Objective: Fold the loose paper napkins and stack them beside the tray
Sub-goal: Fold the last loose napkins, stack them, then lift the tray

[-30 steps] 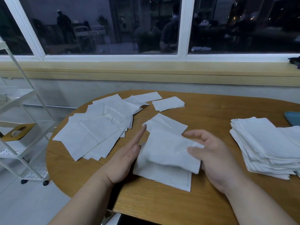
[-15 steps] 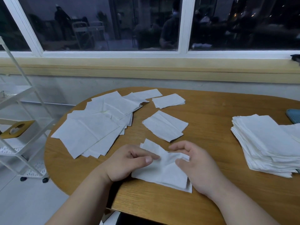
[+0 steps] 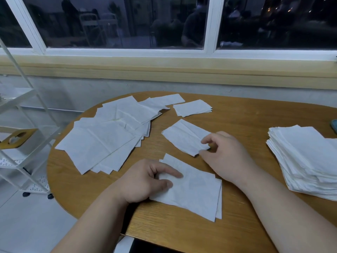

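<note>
Right hand (image 3: 224, 154), on the near napkin (image 3: 193, 190) with the left half a second ago, has gone up the table to the second napkin (image 3: 184, 137); its thumb and forefinger now pinch that piece's near right corner, the other fingers loosely curled. Left hand (image 3: 144, 181): stays on the near napkin, forefinger and thumb laid flat and pressing its left end to the table (image 3: 246, 117). Near napkin: folded, at the front edge, an under layer showing past its right side, so the fold is not square. Second napkin: folded, lying flat just beyond it, apart from it. Small folded pile (image 3: 193, 107): further back, untouched. Loose napkins (image 3: 109, 136): a fanned, overlapping heap on the left of the table, still unfolded. Tall stack (image 3: 306, 161): right side, edges splayed. Blue object (image 3: 334, 126): at the right border behind the stack, perhaps the tray; too little shows to tell. White shelf rack (image 3: 23, 161) with a wooden box (image 3: 16, 137): on the floor to the left. Hazards, as judged: thin paper lifted by one corner may sag and fall open; the offset layer may set crooked if pressed as it lies; a careless drop on the splayed stack could slide its upper sheets.
</note>
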{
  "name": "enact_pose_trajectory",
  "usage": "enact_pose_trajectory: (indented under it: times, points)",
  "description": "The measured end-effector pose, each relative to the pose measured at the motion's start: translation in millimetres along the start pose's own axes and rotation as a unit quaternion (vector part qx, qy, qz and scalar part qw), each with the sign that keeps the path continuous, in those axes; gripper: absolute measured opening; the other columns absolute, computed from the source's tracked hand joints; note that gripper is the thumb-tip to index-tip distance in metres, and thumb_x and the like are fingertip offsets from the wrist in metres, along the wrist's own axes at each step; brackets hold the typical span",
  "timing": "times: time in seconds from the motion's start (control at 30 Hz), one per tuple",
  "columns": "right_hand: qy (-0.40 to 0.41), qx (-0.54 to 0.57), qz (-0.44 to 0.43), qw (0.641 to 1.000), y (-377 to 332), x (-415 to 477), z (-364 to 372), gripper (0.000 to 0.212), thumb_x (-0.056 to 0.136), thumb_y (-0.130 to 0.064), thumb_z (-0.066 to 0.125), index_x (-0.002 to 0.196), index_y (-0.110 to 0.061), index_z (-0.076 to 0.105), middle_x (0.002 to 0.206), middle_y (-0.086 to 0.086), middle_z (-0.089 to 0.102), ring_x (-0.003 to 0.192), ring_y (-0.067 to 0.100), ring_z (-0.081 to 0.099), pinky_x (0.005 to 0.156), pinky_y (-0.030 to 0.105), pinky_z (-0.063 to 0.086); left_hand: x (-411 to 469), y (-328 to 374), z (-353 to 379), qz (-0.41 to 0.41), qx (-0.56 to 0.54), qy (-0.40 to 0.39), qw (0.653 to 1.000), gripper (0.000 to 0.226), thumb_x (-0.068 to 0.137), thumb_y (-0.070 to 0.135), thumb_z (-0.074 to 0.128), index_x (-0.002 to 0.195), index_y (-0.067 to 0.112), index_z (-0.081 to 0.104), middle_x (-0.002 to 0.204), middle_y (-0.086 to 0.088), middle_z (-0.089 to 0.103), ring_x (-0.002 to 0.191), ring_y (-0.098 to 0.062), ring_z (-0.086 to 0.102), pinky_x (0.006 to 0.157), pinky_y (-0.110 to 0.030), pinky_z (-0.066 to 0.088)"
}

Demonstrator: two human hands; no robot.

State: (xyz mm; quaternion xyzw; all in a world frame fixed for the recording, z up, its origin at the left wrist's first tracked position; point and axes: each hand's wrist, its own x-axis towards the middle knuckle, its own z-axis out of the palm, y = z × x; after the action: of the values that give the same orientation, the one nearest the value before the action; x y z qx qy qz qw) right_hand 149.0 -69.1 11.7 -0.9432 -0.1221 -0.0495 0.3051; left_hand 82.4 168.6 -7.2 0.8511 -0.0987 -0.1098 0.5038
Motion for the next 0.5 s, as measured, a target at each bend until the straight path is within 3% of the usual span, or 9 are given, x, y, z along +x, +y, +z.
enact_pose_trajectory:
  times: [0.1,0.17,0.23,0.4,0.5]
  points:
    - [-0.049,-0.039,-0.03,0.998,8.4,13.5,11.6,0.028,0.092,-0.018,0.06,0.113,-0.035,0.065,0.12,-0.018,0.051,0.121,0.008,0.04,0.093,0.022,0.035,0.5,-1.0,1.8,0.002,-0.012,0.006,1.0,0.027,0.079,0.027,0.072,0.099,0.044,0.078,0.101,-0.004,0.076,0.095,-0.032,0.07,0.089,-0.048,0.053]
    - [-0.04,-0.037,-0.043,0.998,13.7,15.5,19.6,0.025,0.093,-0.017,0.06,0.11,-0.034,0.068,0.117,-0.018,0.053,0.119,0.007,0.039,0.095,0.021,0.033,2.0,-3.6,2.3,0.003,-0.016,0.002,1.0,0.028,0.075,0.038,0.071,0.101,0.045,0.077,0.103,-0.02,0.072,0.093,-0.045,0.065,0.085,-0.055,0.052]
    - [-0.018,-0.029,-0.059,0.998,15.4,17.7,25.3,0.018,0.094,-0.018,0.062,0.103,-0.031,0.072,0.111,-0.017,0.056,0.114,0.006,0.04,0.093,0.021,0.033,3.3,-5.9,1.3,0.0,-0.017,-0.002,1.0,0.031,0.074,0.042,0.068,0.103,0.045,0.076,0.103,-0.028,0.069,0.085,-0.048,0.064,0.077,-0.055,0.051]
    - [0.036,0.038,-0.043,0.998,16.8,18.7,23.9,0.014,0.096,-0.02,0.063,0.093,-0.032,0.07,0.096,-0.019,0.061,0.096,0.003,0.051,0.075,0.013,0.036,3.3,-3.8,0.9,-0.003,-0.033,0.001,0.999,0.029,0.079,0.026,0.067,0.099,0.043,0.077,0.096,-0.016,0.074,0.085,-0.045,0.065,0.072,-0.048,0.052]
    - [0.061,0.116,-0.006,0.991,17.0,15.0,20.4,0.018,0.095,-0.02,0.063,0.085,-0.033,0.067,0.09,-0.018,0.064,0.087,-0.003,0.057,0.064,0.008,0.04,3.6,-2.9,1.6,-0.007,-0.039,-0.002,0.999,0.03,0.079,0.024,0.066,0.1,0.042,0.078,0.095,-0.018,0.074,0.083,-0.046,0.065,0.071,-0.044,0.051]
